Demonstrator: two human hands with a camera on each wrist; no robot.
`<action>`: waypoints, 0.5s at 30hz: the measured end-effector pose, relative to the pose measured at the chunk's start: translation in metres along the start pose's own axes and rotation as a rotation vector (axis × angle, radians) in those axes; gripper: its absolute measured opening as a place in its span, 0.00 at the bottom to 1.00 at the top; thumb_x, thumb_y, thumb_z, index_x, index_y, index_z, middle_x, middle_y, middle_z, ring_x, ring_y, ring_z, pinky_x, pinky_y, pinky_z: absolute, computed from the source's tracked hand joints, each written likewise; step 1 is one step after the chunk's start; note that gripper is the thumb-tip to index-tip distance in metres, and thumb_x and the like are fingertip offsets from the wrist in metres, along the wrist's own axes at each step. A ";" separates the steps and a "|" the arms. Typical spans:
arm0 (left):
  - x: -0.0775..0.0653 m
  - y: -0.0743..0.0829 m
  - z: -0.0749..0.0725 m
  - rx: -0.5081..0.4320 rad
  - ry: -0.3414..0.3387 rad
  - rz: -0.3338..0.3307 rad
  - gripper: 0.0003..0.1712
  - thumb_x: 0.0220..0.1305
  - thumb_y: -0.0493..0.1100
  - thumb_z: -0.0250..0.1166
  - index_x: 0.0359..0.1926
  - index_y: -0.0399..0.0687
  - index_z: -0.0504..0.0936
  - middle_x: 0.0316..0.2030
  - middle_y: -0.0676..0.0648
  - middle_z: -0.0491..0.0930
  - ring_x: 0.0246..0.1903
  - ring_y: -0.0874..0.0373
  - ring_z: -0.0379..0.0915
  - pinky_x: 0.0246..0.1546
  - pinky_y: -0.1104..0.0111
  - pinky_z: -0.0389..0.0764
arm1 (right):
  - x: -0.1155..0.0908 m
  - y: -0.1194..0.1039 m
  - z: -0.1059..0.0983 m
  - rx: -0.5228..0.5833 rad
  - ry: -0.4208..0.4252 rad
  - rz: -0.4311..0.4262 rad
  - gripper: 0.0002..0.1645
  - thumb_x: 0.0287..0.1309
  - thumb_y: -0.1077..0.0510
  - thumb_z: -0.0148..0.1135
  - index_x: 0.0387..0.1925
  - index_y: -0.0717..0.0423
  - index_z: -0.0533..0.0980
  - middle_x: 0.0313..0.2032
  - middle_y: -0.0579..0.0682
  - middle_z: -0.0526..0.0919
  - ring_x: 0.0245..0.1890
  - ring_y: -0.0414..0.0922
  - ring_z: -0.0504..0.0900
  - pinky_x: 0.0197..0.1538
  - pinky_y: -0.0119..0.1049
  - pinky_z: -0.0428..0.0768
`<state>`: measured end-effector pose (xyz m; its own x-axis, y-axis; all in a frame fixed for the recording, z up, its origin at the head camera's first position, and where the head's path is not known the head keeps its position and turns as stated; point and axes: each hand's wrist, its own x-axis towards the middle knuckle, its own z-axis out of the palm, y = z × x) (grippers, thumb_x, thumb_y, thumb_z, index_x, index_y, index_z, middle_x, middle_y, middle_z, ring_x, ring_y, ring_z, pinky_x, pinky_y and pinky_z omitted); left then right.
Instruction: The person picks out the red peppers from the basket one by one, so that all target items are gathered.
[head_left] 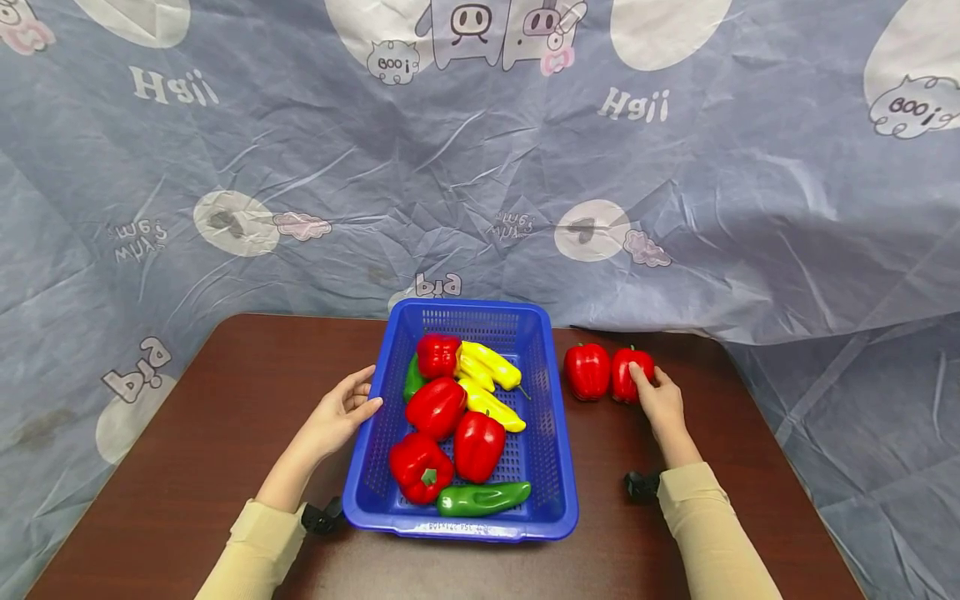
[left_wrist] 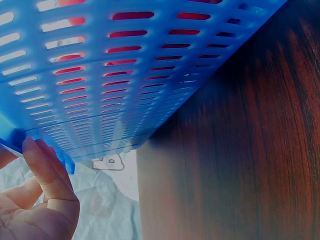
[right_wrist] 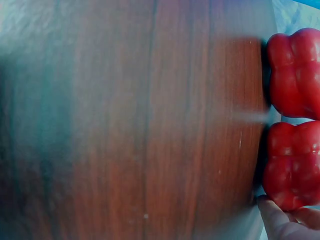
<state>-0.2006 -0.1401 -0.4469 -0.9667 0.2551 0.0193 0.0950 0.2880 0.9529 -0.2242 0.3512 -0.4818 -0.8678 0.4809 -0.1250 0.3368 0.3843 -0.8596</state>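
A blue plastic basket (head_left: 561, 467) with slotted walls stands on the table. My left hand (head_left: 341, 417) holds its left rim, and the left wrist view shows the fingertips (left_wrist: 37, 155) at the rim's edge. Inside the basket lie several red bell peppers (head_left: 480, 447), yellow peppers (head_left: 491, 406) and a long green pepper (head_left: 483, 499). Right of the basket, two red bell peppers sit side by side. My right hand (head_left: 662, 404) grips the right-hand bell pepper (head_left: 624, 377), with thumb and fingers around it. The other bell pepper (head_left: 587, 372) stands just left of it, untouched.
The dark brown wooden table (head_left: 187, 467) extends to both sides of the basket. Behind it hangs a wrinkled grey-blue cloth (head_left: 450, 167) printed with cartoon figures. Another green pepper (head_left: 413, 379) is partly hidden under red ones at the basket's left wall.
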 end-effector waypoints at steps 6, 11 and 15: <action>-0.001 -0.001 0.000 -0.005 -0.001 -0.001 0.35 0.68 0.32 0.60 0.71 0.28 0.57 0.50 0.29 0.73 0.43 0.57 0.75 0.38 0.76 0.79 | 0.000 0.001 0.000 0.020 -0.007 0.001 0.48 0.69 0.39 0.50 0.74 0.69 0.51 0.72 0.70 0.55 0.73 0.63 0.55 0.74 0.54 0.56; 0.000 -0.001 0.000 -0.003 0.001 -0.001 0.35 0.68 0.32 0.60 0.71 0.29 0.57 0.50 0.29 0.73 0.43 0.55 0.75 0.38 0.76 0.79 | 0.000 0.002 -0.001 0.049 0.019 -0.016 0.48 0.68 0.41 0.52 0.73 0.70 0.51 0.71 0.70 0.57 0.72 0.63 0.59 0.72 0.53 0.60; 0.000 0.000 0.000 0.001 0.001 0.000 0.35 0.68 0.32 0.60 0.71 0.29 0.57 0.50 0.29 0.73 0.44 0.54 0.75 0.38 0.77 0.79 | -0.002 -0.002 -0.004 0.072 0.042 -0.030 0.46 0.68 0.42 0.54 0.73 0.69 0.53 0.71 0.69 0.60 0.70 0.63 0.63 0.71 0.52 0.63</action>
<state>-0.2005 -0.1406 -0.4465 -0.9670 0.2541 0.0197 0.0953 0.2886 0.9527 -0.2220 0.3532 -0.4777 -0.8606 0.5030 -0.0796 0.2828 0.3419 -0.8962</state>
